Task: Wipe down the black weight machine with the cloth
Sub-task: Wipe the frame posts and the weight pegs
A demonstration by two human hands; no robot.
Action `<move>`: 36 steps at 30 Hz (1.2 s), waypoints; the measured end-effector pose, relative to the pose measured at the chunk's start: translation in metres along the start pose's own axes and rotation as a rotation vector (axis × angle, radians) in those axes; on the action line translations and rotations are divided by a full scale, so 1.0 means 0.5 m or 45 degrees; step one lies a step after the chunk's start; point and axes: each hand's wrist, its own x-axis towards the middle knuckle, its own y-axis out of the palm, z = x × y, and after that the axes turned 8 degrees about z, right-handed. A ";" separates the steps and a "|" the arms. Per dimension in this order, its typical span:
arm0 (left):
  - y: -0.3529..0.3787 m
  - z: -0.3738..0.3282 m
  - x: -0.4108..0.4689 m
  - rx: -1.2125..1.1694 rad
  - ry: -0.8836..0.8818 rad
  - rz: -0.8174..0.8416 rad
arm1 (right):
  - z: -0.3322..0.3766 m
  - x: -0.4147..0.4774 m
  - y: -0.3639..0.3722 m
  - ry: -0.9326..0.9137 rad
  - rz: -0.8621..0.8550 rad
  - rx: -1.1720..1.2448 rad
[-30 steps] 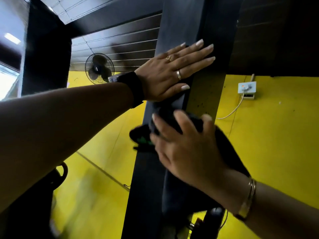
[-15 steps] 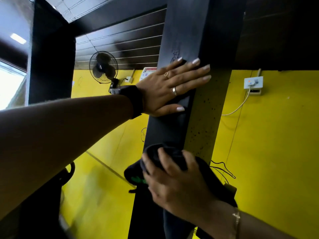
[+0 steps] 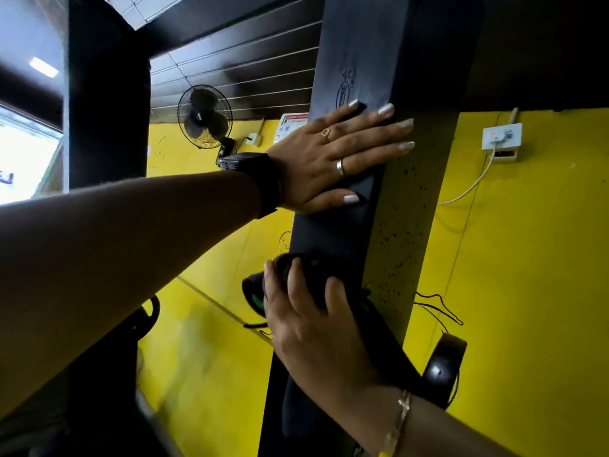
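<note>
Post of the black weight machine (image 3: 365,70) fills the middle of the view, long axis near upright, leaning a little to the upper right as it rises toward the dark slatted ceiling. Its front face is smooth black. The side face to the right is speckled with dark spots.

Cloth (image 3: 311,267) sits low on that front face, dark, bunched into a wad with a green bit on its left edge. Its loose tail trails down and right along the post under your wrist.

Your right hand (image 3: 316,328) comes up from the lower right, back of the hand to the camera. Its fingers point up, spread and only lightly bent over the wad, pressing it onto the post. Thumb is hidden, no pinch seen. Bracelet (image 3: 400,417) on that wrist.

Your left hand (image 3: 333,156) reaches in from the left, arm nearly level, well above the cloth. The palm lies flat on the post, fingers straight and pointing right, holding nothing. Two rings on it, dark watch (image 3: 260,183) at the wrist.

Behind, on the yellow wall (image 3: 527,258): a fan (image 3: 204,117) to the left and a socket (image 3: 501,136) with a white cord to the right.
</note>
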 end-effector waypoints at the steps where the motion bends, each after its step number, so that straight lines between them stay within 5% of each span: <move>1: 0.000 -0.001 0.000 0.005 -0.001 -0.003 | -0.001 -0.017 0.004 -0.016 -0.021 0.035; 9: 0.001 -0.001 0.001 0.018 -0.002 -0.005 | -0.090 -0.013 -0.011 0.202 -0.286 0.244; 18: 0.006 0.000 -0.002 0.055 0.013 -0.004 | -0.001 0.010 -0.001 0.013 -0.011 0.081; 22: 0.007 -0.003 -0.007 0.069 -0.001 0.010 | -0.012 -0.047 0.020 -0.103 -0.090 0.197; 29: 0.003 -0.010 -0.009 0.070 -0.001 0.035 | -0.100 0.017 -0.005 0.030 -0.174 0.404; 36: 0.009 -0.017 -0.021 0.062 0.026 0.049 | -0.025 0.027 -0.007 -0.103 0.142 0.156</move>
